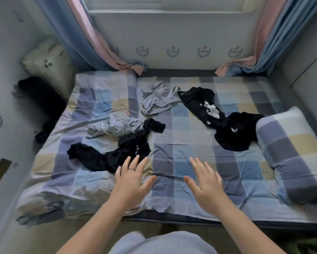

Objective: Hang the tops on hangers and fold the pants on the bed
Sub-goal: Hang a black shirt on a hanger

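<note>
1. The left hand [131,182] hovers over the near edge of the bed [183,140], palm down, fingers spread and straight, gripping nothing; a ring [131,169] sits on one finger.
2. The right hand [207,184] is just beside it over the same near edge, also flat and splayed, holding nothing; whether either palm touches the checked sheet cannot be told.
3. A black garment [106,158] lies crumpled on the bed's left half, its near end just past the left fingertips.
4. A crumpled grey garment [115,126] overlaps that black one's far side; a second grey garment [157,99] lies toward the bed's far edge, near the middle.
5. More black clothing with white print [209,107] sprawls over the bed's right half; whether it is one piece or two cannot be told.
6. A checked pillow [289,153] lies along the bed's right end.
</note>
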`<state>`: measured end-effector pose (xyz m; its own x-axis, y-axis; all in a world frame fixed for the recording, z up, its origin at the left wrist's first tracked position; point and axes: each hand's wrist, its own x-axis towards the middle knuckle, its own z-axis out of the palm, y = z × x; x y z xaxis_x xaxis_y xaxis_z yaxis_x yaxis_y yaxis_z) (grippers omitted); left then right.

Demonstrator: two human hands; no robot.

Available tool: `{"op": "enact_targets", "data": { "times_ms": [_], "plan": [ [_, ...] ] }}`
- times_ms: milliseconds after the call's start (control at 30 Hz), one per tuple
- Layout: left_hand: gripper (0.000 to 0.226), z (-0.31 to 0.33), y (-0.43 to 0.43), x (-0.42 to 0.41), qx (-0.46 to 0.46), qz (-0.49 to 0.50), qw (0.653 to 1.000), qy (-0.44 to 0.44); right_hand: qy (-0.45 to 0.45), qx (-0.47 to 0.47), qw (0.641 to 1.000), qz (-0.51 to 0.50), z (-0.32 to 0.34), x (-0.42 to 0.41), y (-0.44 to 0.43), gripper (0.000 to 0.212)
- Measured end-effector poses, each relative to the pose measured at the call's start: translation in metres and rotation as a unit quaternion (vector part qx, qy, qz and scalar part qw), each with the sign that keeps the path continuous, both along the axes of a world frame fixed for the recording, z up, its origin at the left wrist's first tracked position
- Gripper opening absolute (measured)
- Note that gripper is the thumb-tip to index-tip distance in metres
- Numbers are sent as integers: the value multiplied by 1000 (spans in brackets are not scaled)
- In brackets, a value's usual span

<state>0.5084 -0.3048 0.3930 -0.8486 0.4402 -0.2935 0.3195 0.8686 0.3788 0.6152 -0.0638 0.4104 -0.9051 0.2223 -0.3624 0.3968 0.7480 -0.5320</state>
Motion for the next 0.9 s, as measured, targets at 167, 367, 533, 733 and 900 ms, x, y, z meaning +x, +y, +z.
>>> {"op": "enact_targets", "data": {
  "times_ms": [167,367,533,733,900],
  "plan": [
    [73,-17,9,-41,-7,5,1000,-27,-18,-2,1000,14,-8,-42,7,64],
    [72,-62,-8,-104,-19,26,998,-61,-23,7,999,23,-48,-97,-4,65],
    [69,-124,-53,-176,-54,4,994,-94,-64,26,997,23,-105,-161,-41,64],
    [71,-217,-114,-296,-115,-21,983,-141,-129,24,991,21,-201,-278,-112,65],
    [76,-285,-157,-333,-151,9,954,-258,-223,-7,975,-3,-265,-333,-162,64]
  ]
}}
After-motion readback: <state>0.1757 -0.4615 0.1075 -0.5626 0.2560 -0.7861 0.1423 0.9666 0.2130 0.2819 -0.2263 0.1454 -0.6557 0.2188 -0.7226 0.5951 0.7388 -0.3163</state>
